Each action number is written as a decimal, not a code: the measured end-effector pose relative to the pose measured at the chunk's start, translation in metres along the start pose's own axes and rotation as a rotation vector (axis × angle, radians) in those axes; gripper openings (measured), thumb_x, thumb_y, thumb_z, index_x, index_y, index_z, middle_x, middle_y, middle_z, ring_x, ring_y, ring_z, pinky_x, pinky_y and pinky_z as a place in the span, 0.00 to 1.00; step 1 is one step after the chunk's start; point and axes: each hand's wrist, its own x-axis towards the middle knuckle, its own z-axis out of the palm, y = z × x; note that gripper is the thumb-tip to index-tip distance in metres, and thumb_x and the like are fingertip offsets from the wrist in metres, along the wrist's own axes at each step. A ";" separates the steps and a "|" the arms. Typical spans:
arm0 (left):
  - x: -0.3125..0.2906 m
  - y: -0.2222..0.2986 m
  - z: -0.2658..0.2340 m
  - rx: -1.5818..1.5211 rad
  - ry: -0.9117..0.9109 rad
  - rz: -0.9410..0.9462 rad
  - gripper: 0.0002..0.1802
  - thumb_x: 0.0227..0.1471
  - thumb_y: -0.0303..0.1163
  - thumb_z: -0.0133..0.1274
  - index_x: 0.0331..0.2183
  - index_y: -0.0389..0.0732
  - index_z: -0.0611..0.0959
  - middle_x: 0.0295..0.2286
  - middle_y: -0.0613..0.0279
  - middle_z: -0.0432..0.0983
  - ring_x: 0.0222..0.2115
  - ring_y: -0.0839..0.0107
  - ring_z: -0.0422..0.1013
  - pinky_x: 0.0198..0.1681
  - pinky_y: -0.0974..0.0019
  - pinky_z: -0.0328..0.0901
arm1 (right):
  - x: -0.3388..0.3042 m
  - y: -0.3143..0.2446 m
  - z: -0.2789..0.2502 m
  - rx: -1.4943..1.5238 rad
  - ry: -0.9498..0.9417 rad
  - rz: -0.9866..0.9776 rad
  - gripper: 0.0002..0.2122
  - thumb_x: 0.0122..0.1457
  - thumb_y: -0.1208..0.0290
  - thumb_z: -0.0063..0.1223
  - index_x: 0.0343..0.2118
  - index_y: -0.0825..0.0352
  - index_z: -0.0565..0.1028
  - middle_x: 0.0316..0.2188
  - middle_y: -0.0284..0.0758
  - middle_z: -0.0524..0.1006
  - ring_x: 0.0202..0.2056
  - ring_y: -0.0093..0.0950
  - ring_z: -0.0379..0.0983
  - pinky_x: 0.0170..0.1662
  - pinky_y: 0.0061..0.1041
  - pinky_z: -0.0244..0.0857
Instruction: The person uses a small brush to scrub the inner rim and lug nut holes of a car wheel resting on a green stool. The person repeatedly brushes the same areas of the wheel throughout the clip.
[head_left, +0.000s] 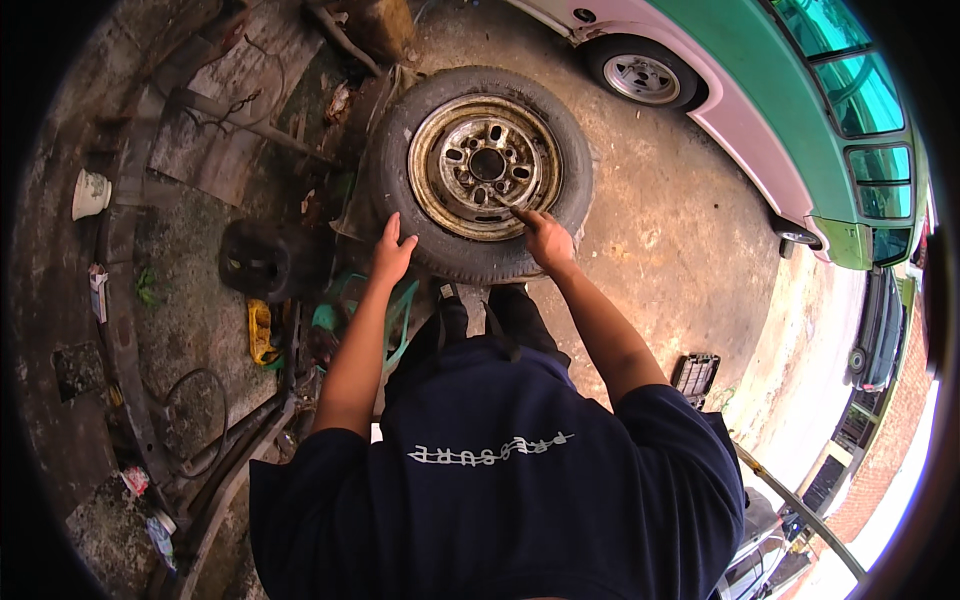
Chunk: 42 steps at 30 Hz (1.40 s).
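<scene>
A black tyre [393, 165] on a rusty, mud-stained steel wheel [478, 130] lies in front of me, its round centre hole facing up. My left hand [394, 252] is open against the tyre's near left sidewall, fingers stretched out and thumb apart. At the near right of the tyre, my right hand [549, 243] is closed round a thin, stick-like tool [513, 207]. The tool's tip points in over the wheel's lower part, near the bolt holes. Its exact kind is too small to tell, and my fingers hide part of it.
A green and pink van [735, 110] stands at the right. On the left lie a dark container [265, 258], a yellow plastic piece [262, 332], a white cup-like pot [91, 194] and metal bars. A black grate-like tray [697, 377] lies on the concrete floor [660, 270].
</scene>
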 end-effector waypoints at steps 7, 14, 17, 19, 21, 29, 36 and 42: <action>0.004 -0.007 0.003 0.004 0.015 0.017 0.39 0.54 0.27 0.53 0.63 0.33 0.54 0.63 0.44 0.49 0.65 0.61 0.46 0.64 0.65 0.47 | 0.010 0.012 -0.019 -0.009 0.055 0.004 0.15 0.58 0.70 0.46 0.46 0.46 0.77 0.37 0.39 0.77 0.39 0.43 0.76 0.40 0.40 0.70; 0.003 -0.010 0.003 -0.020 0.025 0.040 0.39 0.54 0.26 0.53 0.62 0.33 0.54 0.63 0.45 0.50 0.65 0.62 0.47 0.64 0.65 0.47 | 0.001 0.001 -0.011 -0.002 -0.056 -0.011 0.16 0.56 0.69 0.49 0.48 0.46 0.76 0.39 0.39 0.77 0.40 0.42 0.76 0.41 0.40 0.70; 0.002 -0.009 0.002 -0.011 0.026 0.015 0.38 0.55 0.24 0.52 0.62 0.33 0.55 0.63 0.45 0.49 0.65 0.61 0.46 0.63 0.65 0.48 | 0.001 0.004 -0.016 0.014 0.005 -0.006 0.16 0.57 0.69 0.49 0.48 0.47 0.76 0.40 0.39 0.77 0.41 0.42 0.75 0.43 0.39 0.70; 0.003 -0.007 0.003 -0.017 0.025 0.034 0.38 0.55 0.25 0.52 0.62 0.33 0.55 0.63 0.44 0.49 0.65 0.61 0.46 0.63 0.65 0.48 | 0.002 0.006 -0.021 0.037 0.006 -0.030 0.16 0.57 0.69 0.48 0.49 0.47 0.75 0.41 0.40 0.77 0.42 0.42 0.75 0.44 0.38 0.69; 0.003 -0.007 0.003 -0.007 0.023 0.032 0.38 0.55 0.25 0.52 0.62 0.33 0.55 0.63 0.44 0.49 0.65 0.61 0.46 0.63 0.65 0.48 | 0.004 0.007 -0.024 0.066 0.023 -0.009 0.16 0.58 0.68 0.47 0.49 0.48 0.75 0.41 0.40 0.78 0.42 0.42 0.75 0.45 0.38 0.69; 0.004 -0.010 0.003 -0.020 0.011 0.019 0.39 0.54 0.26 0.52 0.63 0.33 0.53 0.63 0.44 0.48 0.65 0.62 0.46 0.64 0.65 0.46 | 0.027 0.003 -0.024 -0.086 -0.106 0.033 0.14 0.62 0.64 0.41 0.50 0.52 0.71 0.37 0.47 0.78 0.39 0.47 0.76 0.41 0.44 0.69; 0.002 -0.006 0.004 -0.014 0.020 0.002 0.39 0.54 0.25 0.52 0.63 0.32 0.53 0.63 0.44 0.48 0.65 0.62 0.45 0.64 0.65 0.46 | 0.005 -0.007 -0.005 -0.039 -0.150 0.232 0.14 0.63 0.62 0.40 0.49 0.60 0.67 0.34 0.56 0.77 0.37 0.53 0.75 0.41 0.50 0.68; 0.002 -0.014 0.006 -0.062 0.038 0.057 0.39 0.53 0.25 0.52 0.62 0.32 0.53 0.63 0.45 0.49 0.65 0.62 0.46 0.64 0.65 0.47 | 0.021 -0.004 0.008 0.196 -0.039 0.290 0.15 0.60 0.64 0.47 0.46 0.68 0.71 0.35 0.57 0.77 0.42 0.54 0.72 0.47 0.47 0.65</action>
